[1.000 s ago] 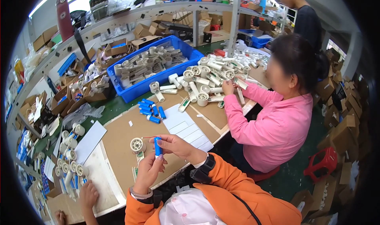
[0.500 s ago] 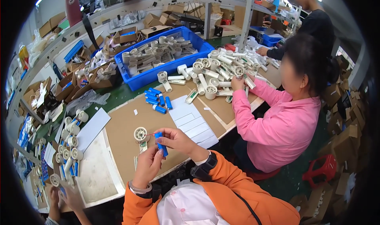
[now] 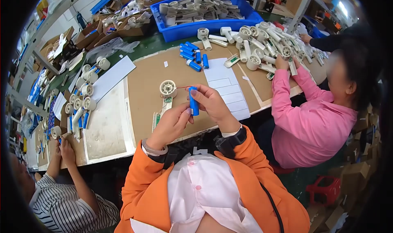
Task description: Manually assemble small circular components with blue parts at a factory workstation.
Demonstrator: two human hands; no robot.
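A blue cylindrical battery (image 3: 193,103) stands roughly upright between my two hands. My right hand (image 3: 211,104) grips its upper part with thumb and fingers. My left hand (image 3: 174,121) pinches its lower end, where a small pale patch shows. A red wire runs from the battery's top to a cream round fan housing (image 3: 168,88) on the brown board. Its handle (image 3: 167,104) extends toward me, with green circuit board showing; my left hand hides part of it. Several loose blue batteries (image 3: 190,54) lie beyond, beside a lined white paper sheet (image 3: 229,91).
A blue bin (image 3: 168,35) of fan parts stands at the back. More housings (image 3: 262,44) are heaped at the right, where a person in a pink jacket (image 3: 311,114) works. Finished-looking units (image 3: 82,95) lie at left near a person in a striped shirt (image 3: 69,204).
The view has shifted, so the bench sits further right and lower in it. Both hands still hold the battery, which now stands more upright.
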